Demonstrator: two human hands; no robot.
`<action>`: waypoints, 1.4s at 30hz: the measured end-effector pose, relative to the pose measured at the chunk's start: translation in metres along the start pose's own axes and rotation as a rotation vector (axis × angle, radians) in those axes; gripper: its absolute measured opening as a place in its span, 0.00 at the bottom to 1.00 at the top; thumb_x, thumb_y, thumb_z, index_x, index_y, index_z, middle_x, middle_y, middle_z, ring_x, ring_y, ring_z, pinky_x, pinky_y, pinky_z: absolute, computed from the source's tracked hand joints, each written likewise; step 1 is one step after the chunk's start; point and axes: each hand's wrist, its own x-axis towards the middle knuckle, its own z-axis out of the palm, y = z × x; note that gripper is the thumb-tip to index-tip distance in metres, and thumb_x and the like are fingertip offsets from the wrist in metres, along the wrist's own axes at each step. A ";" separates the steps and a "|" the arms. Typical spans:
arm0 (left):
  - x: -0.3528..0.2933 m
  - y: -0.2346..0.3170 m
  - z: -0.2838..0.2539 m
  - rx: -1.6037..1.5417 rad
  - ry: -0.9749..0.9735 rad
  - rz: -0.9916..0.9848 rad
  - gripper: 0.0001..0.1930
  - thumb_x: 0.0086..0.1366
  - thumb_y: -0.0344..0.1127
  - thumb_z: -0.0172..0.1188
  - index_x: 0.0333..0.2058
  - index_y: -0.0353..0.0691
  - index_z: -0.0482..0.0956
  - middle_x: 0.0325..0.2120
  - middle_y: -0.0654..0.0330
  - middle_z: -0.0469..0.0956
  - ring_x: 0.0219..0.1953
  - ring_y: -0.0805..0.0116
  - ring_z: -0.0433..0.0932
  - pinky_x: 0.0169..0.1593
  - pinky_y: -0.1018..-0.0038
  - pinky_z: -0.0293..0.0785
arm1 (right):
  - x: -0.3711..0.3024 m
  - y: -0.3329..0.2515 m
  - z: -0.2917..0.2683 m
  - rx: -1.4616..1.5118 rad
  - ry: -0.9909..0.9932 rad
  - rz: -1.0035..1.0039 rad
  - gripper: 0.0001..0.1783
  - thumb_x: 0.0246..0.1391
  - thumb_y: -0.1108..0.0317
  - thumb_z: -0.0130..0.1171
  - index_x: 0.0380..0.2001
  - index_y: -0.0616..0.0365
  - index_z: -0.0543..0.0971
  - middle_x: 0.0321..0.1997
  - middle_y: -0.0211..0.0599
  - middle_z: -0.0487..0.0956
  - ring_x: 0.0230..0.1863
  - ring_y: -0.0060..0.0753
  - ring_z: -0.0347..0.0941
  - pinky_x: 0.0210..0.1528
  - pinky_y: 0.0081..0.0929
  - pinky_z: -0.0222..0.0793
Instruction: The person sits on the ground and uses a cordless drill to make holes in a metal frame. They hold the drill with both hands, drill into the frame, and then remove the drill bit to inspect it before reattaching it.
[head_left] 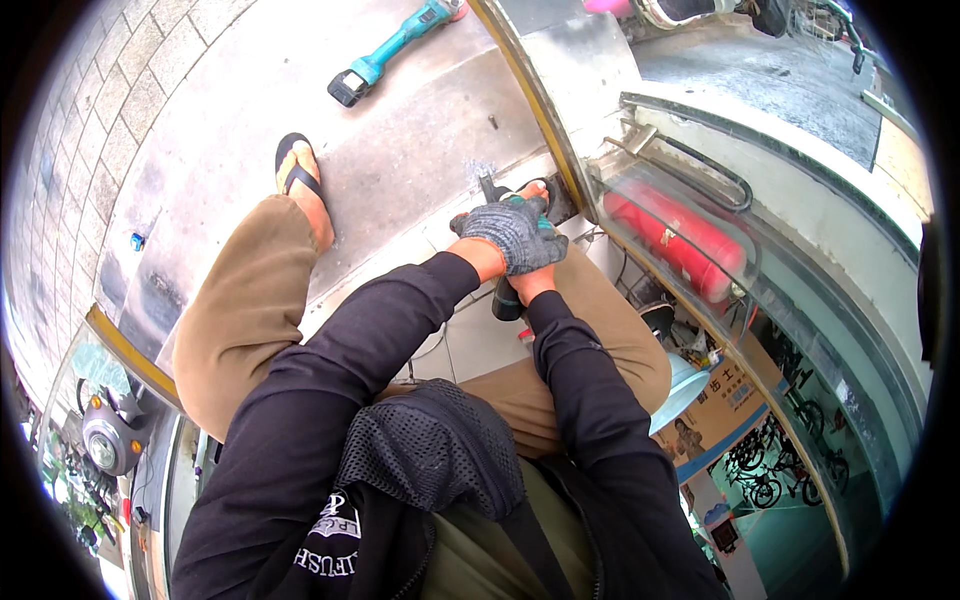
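Observation:
My left hand (505, 232), in a grey knit glove, is wrapped over the top of a teal-and-black power drill (508, 300). Below it my right hand (545, 254), gloved too and partly covered by the left, grips the same tool; its fingers are mostly hidden. The drill's narrow front (487, 187) points away from me, toward the floor beside a brass-coloured door frame (540, 100). Pale dust (480, 168) lies around that spot. Whether the tip touches the floor I cannot tell.
Further off, a teal cordless power tool (390, 52) with a black battery lies on the stone step. Right of the frame, a red cylinder (675, 235) lies behind glass. A cardboard box (725, 410) and light-blue basin (682, 390) sit near my knee. Sandalled feet flank the work spot.

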 end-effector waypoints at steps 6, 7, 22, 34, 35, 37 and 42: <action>0.003 -0.003 0.005 -0.011 0.000 0.021 0.40 0.61 0.65 0.62 0.59 0.35 0.80 0.50 0.36 0.86 0.51 0.41 0.87 0.57 0.54 0.82 | 0.001 0.015 0.005 0.013 0.014 -0.022 0.25 0.60 0.56 0.71 0.57 0.56 0.81 0.53 0.47 0.86 0.59 0.52 0.81 0.63 0.47 0.71; 0.004 -0.004 0.005 -0.012 0.003 0.022 0.40 0.61 0.65 0.62 0.59 0.35 0.80 0.50 0.36 0.85 0.52 0.41 0.87 0.57 0.54 0.82 | 0.001 0.012 0.004 0.026 0.031 -0.034 0.25 0.60 0.56 0.71 0.57 0.55 0.81 0.52 0.47 0.86 0.58 0.52 0.81 0.64 0.48 0.71; 0.003 -0.001 0.002 0.002 0.006 0.011 0.39 0.61 0.65 0.63 0.58 0.36 0.81 0.48 0.39 0.87 0.49 0.42 0.88 0.56 0.54 0.82 | 0.001 0.008 0.001 -0.003 -0.019 -0.015 0.28 0.61 0.56 0.70 0.61 0.56 0.79 0.56 0.47 0.84 0.61 0.51 0.80 0.64 0.47 0.72; 0.002 0.001 -0.002 -0.014 0.003 0.005 0.41 0.60 0.64 0.63 0.62 0.38 0.77 0.49 0.39 0.87 0.50 0.42 0.88 0.55 0.55 0.82 | -0.001 0.001 -0.002 0.092 -0.002 0.022 0.28 0.62 0.58 0.71 0.60 0.58 0.78 0.57 0.47 0.84 0.61 0.48 0.80 0.62 0.43 0.75; 0.001 -0.002 0.001 -0.018 0.048 0.023 0.40 0.60 0.64 0.63 0.62 0.38 0.78 0.49 0.39 0.87 0.50 0.42 0.88 0.56 0.55 0.82 | 0.000 -0.002 -0.003 0.116 -0.028 0.065 0.28 0.62 0.58 0.71 0.60 0.58 0.78 0.57 0.47 0.84 0.61 0.48 0.81 0.62 0.43 0.75; 0.000 -0.002 0.001 -0.014 0.044 0.017 0.40 0.60 0.64 0.63 0.62 0.38 0.78 0.49 0.39 0.87 0.49 0.42 0.88 0.56 0.55 0.82 | -0.001 -0.005 -0.003 0.096 -0.002 0.046 0.27 0.61 0.58 0.71 0.60 0.58 0.78 0.56 0.46 0.85 0.60 0.48 0.81 0.62 0.43 0.75; 0.000 0.003 -0.006 0.012 -0.036 -0.024 0.40 0.60 0.65 0.63 0.60 0.38 0.79 0.48 0.39 0.87 0.49 0.42 0.88 0.55 0.55 0.82 | 0.001 0.001 -0.003 -0.004 0.000 -0.005 0.28 0.60 0.58 0.72 0.59 0.57 0.79 0.54 0.46 0.86 0.59 0.48 0.82 0.61 0.44 0.75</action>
